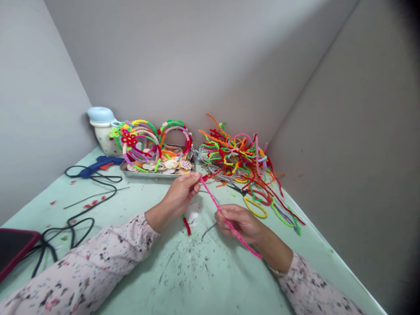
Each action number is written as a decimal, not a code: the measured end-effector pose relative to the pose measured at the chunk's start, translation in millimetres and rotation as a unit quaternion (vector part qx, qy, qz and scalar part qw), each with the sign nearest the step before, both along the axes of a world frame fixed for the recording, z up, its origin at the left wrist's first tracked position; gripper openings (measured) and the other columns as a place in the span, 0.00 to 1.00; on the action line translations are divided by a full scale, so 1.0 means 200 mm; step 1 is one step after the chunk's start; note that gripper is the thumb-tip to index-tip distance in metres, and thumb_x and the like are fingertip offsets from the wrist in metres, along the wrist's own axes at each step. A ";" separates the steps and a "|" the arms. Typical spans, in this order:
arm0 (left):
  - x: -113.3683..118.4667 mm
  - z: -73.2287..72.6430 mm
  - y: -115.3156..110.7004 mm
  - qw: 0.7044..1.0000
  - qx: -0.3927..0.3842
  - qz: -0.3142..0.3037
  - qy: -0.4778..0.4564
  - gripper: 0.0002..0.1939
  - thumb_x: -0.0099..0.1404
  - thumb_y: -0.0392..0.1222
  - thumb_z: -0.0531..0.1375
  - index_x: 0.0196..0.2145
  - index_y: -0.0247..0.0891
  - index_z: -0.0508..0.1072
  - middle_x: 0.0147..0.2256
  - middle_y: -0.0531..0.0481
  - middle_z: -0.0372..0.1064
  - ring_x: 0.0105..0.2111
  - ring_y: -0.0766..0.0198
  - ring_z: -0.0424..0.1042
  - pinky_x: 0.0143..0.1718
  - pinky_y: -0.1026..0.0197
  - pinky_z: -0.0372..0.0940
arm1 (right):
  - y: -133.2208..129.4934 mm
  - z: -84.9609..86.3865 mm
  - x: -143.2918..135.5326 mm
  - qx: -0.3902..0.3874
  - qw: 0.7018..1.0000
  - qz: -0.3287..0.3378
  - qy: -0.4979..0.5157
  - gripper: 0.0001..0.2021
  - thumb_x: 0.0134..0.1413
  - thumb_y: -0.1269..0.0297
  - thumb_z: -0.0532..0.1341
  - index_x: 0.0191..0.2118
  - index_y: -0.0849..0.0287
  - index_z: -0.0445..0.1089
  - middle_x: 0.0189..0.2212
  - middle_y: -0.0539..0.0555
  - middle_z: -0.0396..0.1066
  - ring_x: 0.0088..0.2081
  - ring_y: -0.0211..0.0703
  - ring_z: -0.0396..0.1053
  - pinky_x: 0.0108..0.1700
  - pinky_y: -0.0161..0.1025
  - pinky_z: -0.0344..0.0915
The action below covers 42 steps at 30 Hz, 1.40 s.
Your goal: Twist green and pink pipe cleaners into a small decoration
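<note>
A bright pink pipe cleaner [241, 238] stretches slantwise between my two hands. My left hand [183, 190] pinches its upper end between thumb and fingers. Farther down its length, my right hand [241, 223] grips it, and the free end sticks out toward the lower right. A thin grey wire [208, 230] shows beside my right fingers; whether I hold it as well, I cannot tell. Below my left hand lies a short red and green pipe cleaner piece [187, 225], with a small white scrap [192, 213] next to it.
A metal tray [154, 176] holds shells and colourful pipe cleaner hoops [141, 135]. Right of it sit a tangled pipe cleaner pile [236, 153] and scissors [256, 208]. At left are a blue glue gun [98, 164], a black cord [74, 225], a lidded cup [106, 135] and a dark red-edged device [16, 249].
</note>
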State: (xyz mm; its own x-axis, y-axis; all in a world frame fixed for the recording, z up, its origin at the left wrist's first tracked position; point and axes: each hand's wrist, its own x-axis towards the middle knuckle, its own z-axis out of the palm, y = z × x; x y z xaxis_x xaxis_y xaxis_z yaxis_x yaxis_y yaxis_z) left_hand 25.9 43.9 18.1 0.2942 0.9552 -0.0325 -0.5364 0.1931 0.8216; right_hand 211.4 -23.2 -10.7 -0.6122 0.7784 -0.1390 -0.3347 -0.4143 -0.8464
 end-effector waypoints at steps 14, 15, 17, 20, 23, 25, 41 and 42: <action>-0.01 -0.02 0.03 1.000 -0.006 -0.015 -0.009 0.10 0.54 0.38 0.67 0.30 0.28 0.74 0.20 0.57 0.61 0.17 0.78 0.59 0.16 0.76 0.55 | 0.00 -0.01 0.00 0.004 0.999 0.024 -0.024 0.14 0.54 0.57 0.61 0.27 0.64 0.65 0.16 0.44 0.57 0.13 0.25 0.48 0.17 0.29 0.45; -0.01 -0.02 0.03 1.000 -0.010 -0.016 -0.015 0.09 0.54 0.38 0.67 0.30 0.28 0.73 0.19 0.57 0.61 0.17 0.78 0.59 0.16 0.76 0.55 | 0.00 -0.01 0.00 0.001 1.000 0.022 -0.021 0.14 0.54 0.57 0.62 0.26 0.64 0.65 0.16 0.44 0.57 0.13 0.25 0.48 0.17 0.29 0.45; -0.01 -0.02 0.03 0.999 -0.013 -0.016 -0.024 0.08 0.54 0.37 0.66 0.30 0.29 0.73 0.19 0.57 0.60 0.17 0.79 0.59 0.16 0.76 0.54 | 0.00 -0.01 0.00 0.003 1.000 0.018 -0.019 0.14 0.54 0.57 0.62 0.26 0.64 0.65 0.16 0.44 0.57 0.14 0.26 0.50 0.17 0.29 0.46; -0.01 -0.01 0.03 0.999 -0.008 -0.023 -0.020 0.08 0.55 0.38 0.66 0.30 0.29 0.73 0.19 0.57 0.61 0.17 0.78 0.59 0.16 0.76 0.55 | 0.00 -0.03 0.00 0.018 0.999 0.019 -0.029 0.14 0.55 0.57 0.61 0.27 0.64 0.66 0.17 0.45 0.57 0.15 0.27 0.51 0.18 0.29 0.45; -0.01 -0.01 0.02 1.000 -0.005 -0.025 0.001 0.10 0.56 0.39 0.66 0.33 0.29 0.74 0.22 0.55 0.65 0.18 0.78 0.62 0.18 0.76 0.57 | 0.01 -0.05 0.00 0.034 0.999 0.004 -0.037 0.13 0.55 0.58 0.60 0.27 0.63 0.66 0.17 0.45 0.57 0.16 0.28 0.51 0.18 0.30 0.45; -0.01 -0.01 0.02 1.000 -0.011 -0.020 0.017 0.11 0.56 0.41 0.65 0.35 0.30 0.75 0.27 0.52 0.69 0.20 0.77 0.64 0.20 0.75 0.60 | 0.01 -0.05 0.00 0.034 0.999 -0.019 -0.037 0.13 0.55 0.58 0.61 0.28 0.63 0.66 0.17 0.45 0.58 0.16 0.28 0.53 0.18 0.30 0.46; 0.01 0.00 -0.01 0.990 0.066 -0.025 0.119 0.14 0.52 0.47 0.68 0.31 0.34 0.73 0.22 0.57 0.62 0.19 0.75 0.60 0.22 0.71 0.54 | 0.02 -0.01 -0.02 0.023 0.995 0.001 -0.096 0.15 0.54 0.54 0.61 0.27 0.63 0.66 0.16 0.45 0.61 0.15 0.28 0.55 0.16 0.28 0.47; 0.01 0.00 -0.01 0.991 0.067 -0.021 0.118 0.14 0.52 0.47 0.68 0.31 0.34 0.73 0.22 0.57 0.62 0.19 0.75 0.60 0.22 0.71 0.54 | 0.02 -0.01 -0.02 0.024 0.995 0.002 -0.097 0.15 0.54 0.54 0.61 0.27 0.63 0.66 0.16 0.45 0.61 0.15 0.28 0.55 0.16 0.28 0.47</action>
State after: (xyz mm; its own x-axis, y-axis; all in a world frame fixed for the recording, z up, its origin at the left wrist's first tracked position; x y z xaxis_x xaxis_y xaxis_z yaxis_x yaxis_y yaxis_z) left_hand 27.9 41.3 19.0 0.3336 0.9425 0.0216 -0.3209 0.0920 0.9426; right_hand 206.8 -20.1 -12.9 -0.5802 0.7848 -0.2178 -0.1613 -0.3729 -0.9138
